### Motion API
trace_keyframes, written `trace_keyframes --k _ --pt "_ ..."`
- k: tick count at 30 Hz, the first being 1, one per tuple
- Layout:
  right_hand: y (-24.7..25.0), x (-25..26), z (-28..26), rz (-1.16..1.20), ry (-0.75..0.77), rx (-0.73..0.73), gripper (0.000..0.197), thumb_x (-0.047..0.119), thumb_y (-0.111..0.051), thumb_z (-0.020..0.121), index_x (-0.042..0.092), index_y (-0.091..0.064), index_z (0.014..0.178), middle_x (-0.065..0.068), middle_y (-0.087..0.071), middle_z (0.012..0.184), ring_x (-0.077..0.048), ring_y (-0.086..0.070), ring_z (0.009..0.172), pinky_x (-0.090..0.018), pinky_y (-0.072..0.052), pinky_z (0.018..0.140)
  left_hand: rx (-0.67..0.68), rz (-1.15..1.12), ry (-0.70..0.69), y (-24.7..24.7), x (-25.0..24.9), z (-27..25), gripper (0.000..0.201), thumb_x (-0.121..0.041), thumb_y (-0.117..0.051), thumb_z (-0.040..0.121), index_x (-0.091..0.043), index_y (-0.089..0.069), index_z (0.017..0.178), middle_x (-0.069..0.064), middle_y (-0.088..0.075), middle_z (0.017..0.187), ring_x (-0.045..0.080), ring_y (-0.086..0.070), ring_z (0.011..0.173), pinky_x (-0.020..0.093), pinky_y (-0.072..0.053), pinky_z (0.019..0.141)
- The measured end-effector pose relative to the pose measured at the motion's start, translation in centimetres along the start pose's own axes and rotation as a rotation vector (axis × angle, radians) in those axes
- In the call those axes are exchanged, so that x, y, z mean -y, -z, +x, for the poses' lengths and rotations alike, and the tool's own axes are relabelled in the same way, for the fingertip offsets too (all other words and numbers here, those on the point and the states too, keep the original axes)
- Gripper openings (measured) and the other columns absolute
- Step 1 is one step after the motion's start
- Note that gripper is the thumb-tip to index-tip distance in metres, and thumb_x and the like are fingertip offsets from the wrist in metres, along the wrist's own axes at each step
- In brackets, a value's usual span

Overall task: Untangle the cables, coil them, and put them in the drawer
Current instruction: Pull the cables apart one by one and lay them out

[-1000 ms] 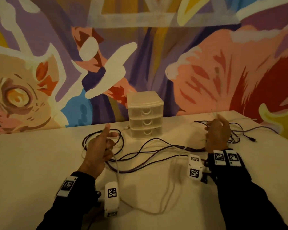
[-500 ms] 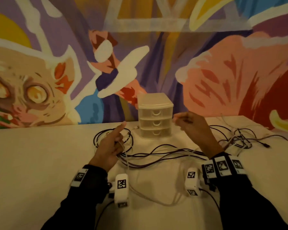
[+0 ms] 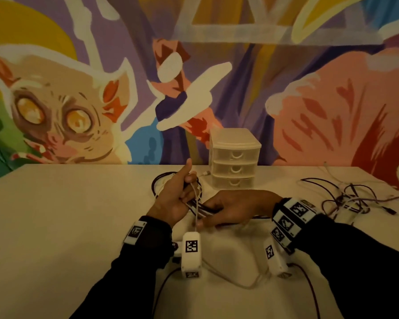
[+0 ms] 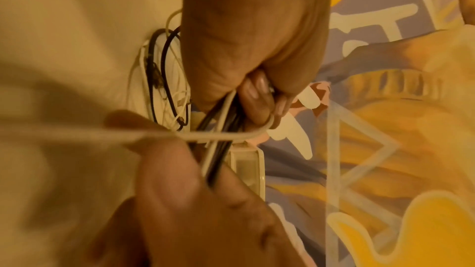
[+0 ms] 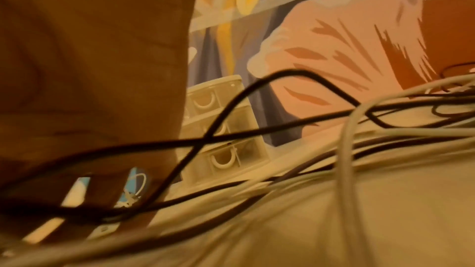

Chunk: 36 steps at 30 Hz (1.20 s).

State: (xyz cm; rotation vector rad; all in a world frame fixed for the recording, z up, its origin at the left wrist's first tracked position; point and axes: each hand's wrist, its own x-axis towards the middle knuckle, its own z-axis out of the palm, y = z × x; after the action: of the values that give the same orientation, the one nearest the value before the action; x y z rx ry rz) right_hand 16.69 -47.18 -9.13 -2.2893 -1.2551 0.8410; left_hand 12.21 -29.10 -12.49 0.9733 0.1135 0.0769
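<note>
Nearest, a loose white cable [image 3: 240,276] sags in a loop on the table [image 3: 55,226] between the sleeves. Just beyond it the two hands now meet: the right hand [image 3: 235,209], which half a second ago was lifted near the drawers, has come down and across to the left hand [image 3: 173,199]. The left hand is closed round a bundle [image 4: 218,121] of dark and white strands, thumb up; the right pinches a white strand [image 4: 128,134] drawn sideways across that bundle — so a winding turn seems to be under way, not untangling. Behind the left hand a coiled part [image 3: 158,184] lies on the table. Farther right, a tangle [image 3: 346,196] waits untouched. At the back the drawers [image 3: 234,162] stand closed — nothing is stowed yet.
</note>
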Motion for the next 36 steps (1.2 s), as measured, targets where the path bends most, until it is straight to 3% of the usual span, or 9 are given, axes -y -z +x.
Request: trace_keyframes --k 4,8,12,16,19,22,27,31,36 --pt "1.0 1.2 -0.5 0.302 -0.052 0.023 0.039 0.061 -0.061 0.099 0.029 -0.081 0.109 0.011 -0.077 0.107 -0.011 -0.069 0.104 -0.033 -0.050 0.106 -0.051 0.049 0.004 -0.5 -0.2 -0.8 0.060 -0.062 -0.057 0.103 -0.020 -0.046 0.061 -0.004 -0.024 0.047 0.008 -0.023 0.039 0.025 -0.022 0.052" --pt "0.3 2.1 0.5 -0.187 -0.106 -0.094 0.039 0.062 -0.074 0.090 0.025 -0.077 0.076 0.007 -0.065 0.076 -0.007 -0.056 0.072 -0.022 -0.044 0.069 -0.070 0.114 -0.011 -1.3 -0.2 -1.0 0.065 -0.074 -0.050 0.098 -0.021 -0.047 0.060 -0.002 -0.025 0.051 0.009 -0.025 0.044 0.024 -0.023 0.051" --pt "3.0 1.7 0.3 -0.614 -0.167 -0.170 0.028 0.049 -0.078 0.086 0.021 -0.080 0.088 0.001 -0.070 0.085 -0.021 -0.063 0.083 -0.030 -0.044 0.065 -0.093 0.058 -0.012 -1.0 -0.7 -1.2 0.065 -0.073 -0.048 0.098 -0.021 -0.048 0.060 -0.003 -0.027 0.054 0.008 -0.024 0.046 0.023 -0.026 0.049" --pt "7.9 0.1 -3.2 -0.873 -0.523 -0.212 0.036 0.042 -0.084 0.083 0.023 -0.058 0.067 0.009 -0.053 0.068 -0.021 -0.056 0.073 -0.031 -0.044 0.071 -0.107 -0.005 -0.035 0.1 -1.5 -1.0 0.054 -0.067 -0.052 0.099 -0.024 -0.053 0.066 -0.006 -0.036 0.060 0.008 -0.023 0.047 0.020 -0.025 0.046" --pt "10.8 -4.2 -7.1 -0.758 -0.745 -0.270 0.035 0.044 -0.075 0.092 0.021 -0.072 0.068 0.009 -0.063 0.055 -0.016 -0.068 0.070 -0.030 -0.052 0.070 -0.161 -0.069 -0.057 1.1 -2.1 -0.9 0.053 -0.066 -0.056 0.099 -0.026 -0.056 0.063 -0.005 -0.029 0.064 0.008 -0.023 0.042 0.021 -0.024 0.043" --pt "11.5 -8.1 -9.5 -0.232 -0.713 -0.493 0.038 0.042 -0.066 0.102 0.013 -0.080 0.082 0.001 -0.073 0.057 -0.012 -0.071 0.054 -0.025 -0.050 0.058 -0.130 -0.021 -0.037 0.6 -1.4 -0.9 0.052 -0.065 -0.058 0.097 -0.024 -0.052 0.067 -0.006 -0.033 0.060 0.009 -0.024 0.047 0.022 -0.028 0.047" --pt "11.2 -11.3 -9.2 -0.153 -0.424 -1.271 0.022 0.006 -0.064 0.091 0.007 -0.066 0.113 -0.021 -0.071 0.111 -0.042 -0.067 0.100 -0.040 -0.050 0.078 -0.067 0.008 -0.021 -1.9 1.4 -0.2 0.043 -0.057 -0.058 0.101 -0.023 -0.048 0.078 -0.006 -0.037 0.063 0.008 -0.025 0.051 0.021 -0.031 0.049" --pt "8.6 -11.9 -10.0 -0.282 -0.677 -0.586 0.012 0.023 -0.061 0.101 0.014 -0.064 0.095 -0.018 -0.070 0.113 -0.036 -0.069 0.107 -0.038 -0.051 0.078 -0.146 0.015 -0.008 -0.6 1.9 -0.1 0.046 -0.050 -0.060 0.104 -0.020 -0.047 0.071 -0.006 -0.040 0.057 0.008 -0.028 0.049 0.022 -0.033 0.051" --pt "7.0 -10.1 -11.6 -0.507 -0.821 -0.314 0.057 0.021 -0.063 0.097 0.017 -0.047 0.153 -0.011 -0.062 0.144 -0.033 -0.064 0.127 -0.040 -0.054 0.100 -0.199 -0.045 -0.015 -0.4 2.0 0.0 0.034 -0.015 -0.053 0.110 -0.019 -0.049 0.076 -0.005 -0.043 0.057 0.006 -0.028 0.038 0.020 -0.028 0.039"
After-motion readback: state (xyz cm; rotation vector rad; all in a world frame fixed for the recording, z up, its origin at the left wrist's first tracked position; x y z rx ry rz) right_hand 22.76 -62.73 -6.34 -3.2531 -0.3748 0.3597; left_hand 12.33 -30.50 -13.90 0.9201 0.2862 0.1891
